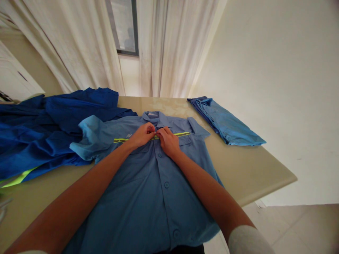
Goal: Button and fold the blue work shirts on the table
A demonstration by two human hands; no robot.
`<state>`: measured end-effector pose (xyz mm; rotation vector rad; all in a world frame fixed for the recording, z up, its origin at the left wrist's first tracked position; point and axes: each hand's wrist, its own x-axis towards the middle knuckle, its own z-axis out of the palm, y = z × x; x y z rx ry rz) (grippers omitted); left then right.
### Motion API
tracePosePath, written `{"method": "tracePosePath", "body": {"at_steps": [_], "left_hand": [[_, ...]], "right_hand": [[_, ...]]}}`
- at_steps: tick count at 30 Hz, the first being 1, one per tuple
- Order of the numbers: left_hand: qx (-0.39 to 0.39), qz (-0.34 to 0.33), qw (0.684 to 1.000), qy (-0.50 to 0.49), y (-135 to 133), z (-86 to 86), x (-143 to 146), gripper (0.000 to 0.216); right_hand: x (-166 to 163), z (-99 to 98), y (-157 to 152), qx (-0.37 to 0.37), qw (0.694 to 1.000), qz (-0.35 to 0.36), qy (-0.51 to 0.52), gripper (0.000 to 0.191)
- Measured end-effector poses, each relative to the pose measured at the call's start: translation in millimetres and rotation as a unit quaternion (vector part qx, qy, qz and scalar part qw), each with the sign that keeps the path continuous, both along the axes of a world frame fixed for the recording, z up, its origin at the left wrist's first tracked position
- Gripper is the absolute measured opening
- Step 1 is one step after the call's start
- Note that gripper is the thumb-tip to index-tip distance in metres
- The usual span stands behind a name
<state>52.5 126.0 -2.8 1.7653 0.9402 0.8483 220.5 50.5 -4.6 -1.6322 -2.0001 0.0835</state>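
Note:
A blue short-sleeved work shirt [137, 190] lies front side up before me, its collar [157, 118] at the far end. A yellow-green reflective stripe [182, 134] crosses its chest, and buttons run down the front placket. My left hand [144, 134] pinches the placket just below the collar. Right beside it, my right hand [168, 139] also has its fingers closed on the placket edge. The fingertips of both hands nearly meet there and hide the button or buttonhole between them. Lower down, a button [166, 185] sits on the placket in plain view.
Darker blue garments [60, 120] lie heaped on the left of the beige table [254, 169]. A folded light-blue garment [225, 120] rests at the back right, near the white wall. Curtains [174, 46] hang behind the table. The table's corner juts out at the right.

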Motion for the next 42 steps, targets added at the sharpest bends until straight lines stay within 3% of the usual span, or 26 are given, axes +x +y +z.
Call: {"method": "tracePosePath", "body": {"at_steps": [5,8,15,19,22,25,29,34,36,39,42], "left_hand": [[-0.059,0.053,0.997,-0.025,-1.9,-4.9,2.8,0.034],[-0.056,0.045,0.997,-0.032,-2.7,-2.0,2.9,0.037],[0.029,-0.044,0.999,0.0,-0.6,3.9,-3.5,0.029],[0.08,-0.071,0.992,0.067,-0.3,5.3,-7.1,0.016],[0.185,-0.087,0.966,0.157,-4.3,10.3,-6.4,0.006],[0.28,-0.083,0.928,0.229,-10.2,14.1,-4.2,0.009],[0.291,-0.059,0.924,0.241,-16.8,9.6,-2.7,0.015],[0.285,-0.001,0.929,0.236,-17.0,-6.1,-2.3,0.022],[0.283,0.039,0.926,0.247,-13.1,-11.6,-2.7,0.022],[0.293,0.09,0.912,0.274,-4.9,-16.3,-6.0,0.025],[0.284,0.099,0.9,0.316,2.6,-14.5,-9.5,0.033]], "right_hand": [[2.8,0.2,2.8,0.011,0.998,0.012,0.054,0.024],[4.7,-0.3,5.7,0.026,0.995,0.015,0.099,0.021],[10.0,-5.1,11.0,-0.002,0.978,0.03,0.207,0.009],[16.8,-9.1,21.6,-0.123,0.921,0.065,0.364,0.006],[22.8,-8.4,27.7,-0.193,0.883,0.078,0.421,0.011],[28.1,-5.3,30.0,-0.22,0.866,0.083,0.442,0.014],[31.9,-3.9,31.9,-0.237,0.858,0.085,0.448,0.013],[27.1,-9.2,33.4,-0.226,0.875,0.064,0.424,0.009],[23.9,-10.0,30.9,-0.197,0.898,0.062,0.389,0.014],[20.5,-6.8,22.2,-0.098,0.95,0.047,0.293,0.011],[17.3,-1.7,9.9,-0.05,0.982,0.106,0.151,0.016]]}}
